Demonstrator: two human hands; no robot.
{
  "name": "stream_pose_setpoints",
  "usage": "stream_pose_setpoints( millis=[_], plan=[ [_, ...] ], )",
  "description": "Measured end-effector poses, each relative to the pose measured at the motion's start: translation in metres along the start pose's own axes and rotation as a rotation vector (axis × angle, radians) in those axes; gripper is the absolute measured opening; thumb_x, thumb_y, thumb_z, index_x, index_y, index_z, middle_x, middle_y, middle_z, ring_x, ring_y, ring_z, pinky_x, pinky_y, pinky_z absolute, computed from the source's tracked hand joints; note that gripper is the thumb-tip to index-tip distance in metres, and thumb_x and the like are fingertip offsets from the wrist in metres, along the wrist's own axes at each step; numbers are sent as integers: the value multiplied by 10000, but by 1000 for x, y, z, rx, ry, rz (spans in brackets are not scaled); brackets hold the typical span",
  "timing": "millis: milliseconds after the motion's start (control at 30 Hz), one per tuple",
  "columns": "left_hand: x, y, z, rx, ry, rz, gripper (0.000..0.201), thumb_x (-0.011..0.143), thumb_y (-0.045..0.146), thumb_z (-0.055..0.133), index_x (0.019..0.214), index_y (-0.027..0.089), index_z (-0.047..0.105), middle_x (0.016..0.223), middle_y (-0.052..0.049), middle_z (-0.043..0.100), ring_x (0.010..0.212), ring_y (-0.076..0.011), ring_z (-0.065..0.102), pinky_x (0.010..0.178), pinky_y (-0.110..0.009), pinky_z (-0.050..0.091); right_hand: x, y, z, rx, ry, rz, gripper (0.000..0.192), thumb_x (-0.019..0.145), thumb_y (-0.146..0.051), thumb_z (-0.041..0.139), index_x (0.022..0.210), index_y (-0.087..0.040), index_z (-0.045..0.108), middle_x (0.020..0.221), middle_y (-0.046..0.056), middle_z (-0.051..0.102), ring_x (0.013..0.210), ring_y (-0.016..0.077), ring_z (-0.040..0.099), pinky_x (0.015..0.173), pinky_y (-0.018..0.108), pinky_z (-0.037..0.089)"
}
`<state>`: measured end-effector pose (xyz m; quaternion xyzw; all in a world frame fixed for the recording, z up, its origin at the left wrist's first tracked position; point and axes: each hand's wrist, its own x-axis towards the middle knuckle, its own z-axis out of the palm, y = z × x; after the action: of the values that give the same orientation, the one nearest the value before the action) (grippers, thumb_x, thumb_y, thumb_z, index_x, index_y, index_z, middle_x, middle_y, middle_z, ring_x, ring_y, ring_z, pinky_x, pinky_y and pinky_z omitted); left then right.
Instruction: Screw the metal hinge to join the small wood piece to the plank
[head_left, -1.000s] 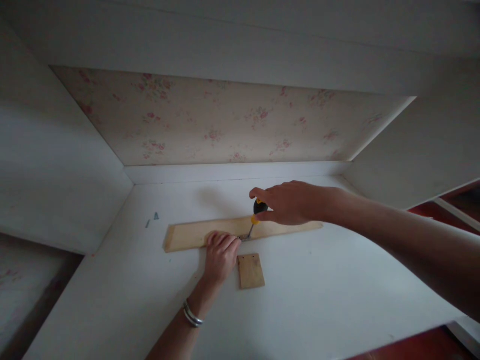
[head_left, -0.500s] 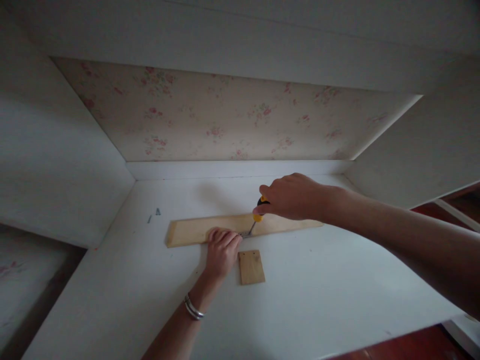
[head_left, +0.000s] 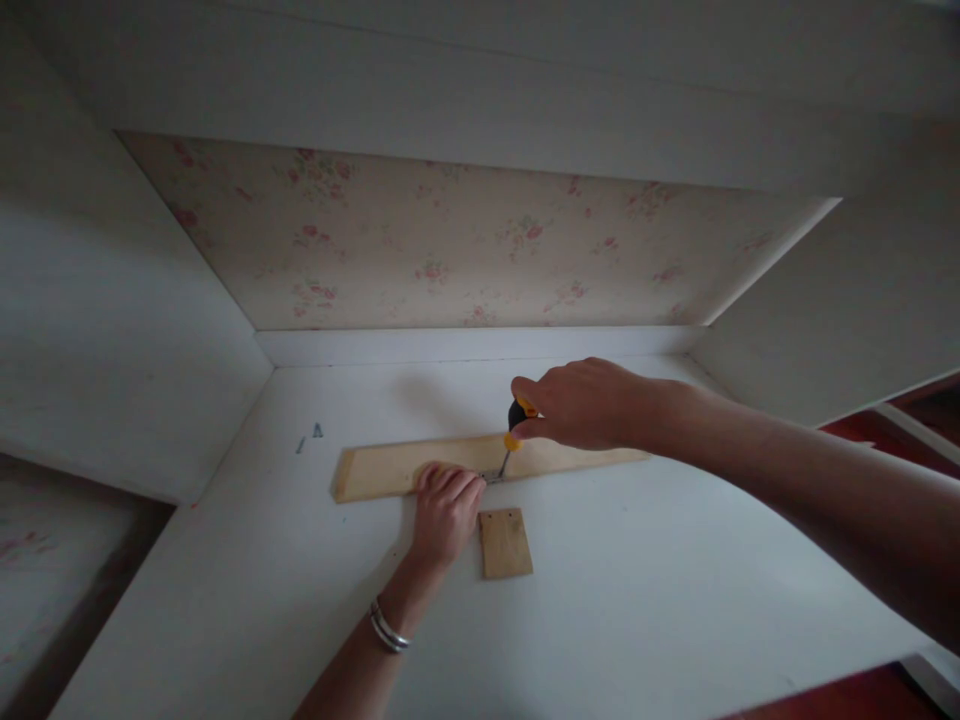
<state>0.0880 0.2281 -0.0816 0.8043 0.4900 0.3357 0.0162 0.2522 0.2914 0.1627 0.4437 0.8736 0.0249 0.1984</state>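
Observation:
A long pale wooden board (head_left: 379,472) lies across the white surface. My right hand (head_left: 592,405) is wrapped around a screwdriver (head_left: 513,441) with a yellow and black handle. Its shaft slants down to a small metal plate, perhaps a hinge (head_left: 493,477), at the board's near edge; the tip's exact contact is too small to tell. My left hand (head_left: 448,512) presses on the board just left of that plate, fingers together and bent over it. Close by the left hand rests a small wooden piece (head_left: 507,546) with two dark holes along its far edge.
Small metal pieces (head_left: 318,430), seemingly screws, lie beyond the board's left end. White panels (head_left: 90,300) rise on the left and right, with floral wallpaper (head_left: 450,245) at the back. Reddish flooring (head_left: 832,695) shows past the surface's near right edge.
The whole view has shifted slightly, so things sit a little lower in the picture. The screwdriver handle is turned a little in my right hand. My left hand keeps its place on the board.

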Motion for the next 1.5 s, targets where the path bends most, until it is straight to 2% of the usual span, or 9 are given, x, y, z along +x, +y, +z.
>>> stream_pose_setpoints(
  millis=[133, 267, 533, 733, 833, 933, 1067, 1300, 1500],
  plan=[
    [0, 0, -1, 5, -5, -4, 121, 875, 181, 521, 846, 233, 626, 846, -14, 638, 886, -180, 545, 942, -424, 319, -3, 0, 1, 68, -13, -42, 362, 862, -446, 427, 1142, -221, 468, 887, 99, 656, 736, 279, 626, 535, 315, 364],
    [0, 0, 0, 12, 0, -2, 131, 874, 175, 520, 838, 234, 631, 830, -19, 637, 880, -183, 547, 935, -423, 326, -4, 1, 1, 45, 1, -58, 248, 872, -342, 409, 1080, -228, 483, 878, 88, 655, 710, 262, 624, 510, 297, 339],
    [1, -1, 0, 4, -2, -3, 113, 871, 185, 530, 857, 231, 632, 866, -17, 644, 881, -182, 547, 935, -416, 326, 2, 1, 4, -28, 48, -31, 353, 875, -461, 409, 1056, -182, 529, 762, 105, 644, 678, 271, 625, 531, 306, 373],
    [1, 0, -1, 4, -1, -3, 118, 872, 187, 527, 863, 234, 635, 874, -22, 643, 887, -186, 551, 936, -420, 331, 4, -3, 4, -111, 145, -10, 564, 861, -634, 311, 899, -149, 597, 765, 141, 647, 773, 308, 631, 612, 360, 414],
    [1, 0, -1, 6, 3, 3, 118, 870, 185, 528, 863, 232, 635, 872, -27, 642, 884, -188, 553, 930, -420, 337, 3, -3, 6, -71, 134, -14, 534, 865, -620, 319, 1017, -169, 563, 820, 129, 659, 767, 294, 633, 608, 355, 412],
    [1, 0, 0, 1, -2, -1, 117, 871, 181, 525, 853, 226, 631, 868, -28, 641, 886, -189, 551, 932, -425, 332, 1, -2, 9, 2, 111, -57, 411, 874, -520, 387, 1144, -225, 482, 910, 90, 663, 771, 273, 632, 591, 336, 404],
    [0, -1, 1, -2, -8, -8, 115, 868, 175, 528, 859, 226, 631, 856, -28, 639, 887, -192, 547, 929, -427, 328, 1, -1, 11, 7, 90, -64, 280, 873, -422, 418, 1053, -223, 502, 883, 73, 660, 732, 263, 627, 549, 312, 382],
    [0, -1, 2, -18, -16, -13, 105, 874, 183, 528, 872, 230, 621, 872, -9, 642, 893, -178, 542, 936, -417, 324, 3, -3, 11, -45, 155, -63, 357, 874, -494, 427, 1016, -181, 522, 781, 92, 652, 669, 270, 629, 527, 305, 386],
    [0, -1, 2, -22, -10, -12, 115, 878, 182, 520, 860, 225, 625, 870, -18, 641, 897, -181, 546, 941, -421, 318, 5, -7, 10, -89, 197, -44, 434, 878, -540, 389, 979, -151, 553, 730, 113, 647, 691, 298, 639, 546, 340, 422]
  ],
)
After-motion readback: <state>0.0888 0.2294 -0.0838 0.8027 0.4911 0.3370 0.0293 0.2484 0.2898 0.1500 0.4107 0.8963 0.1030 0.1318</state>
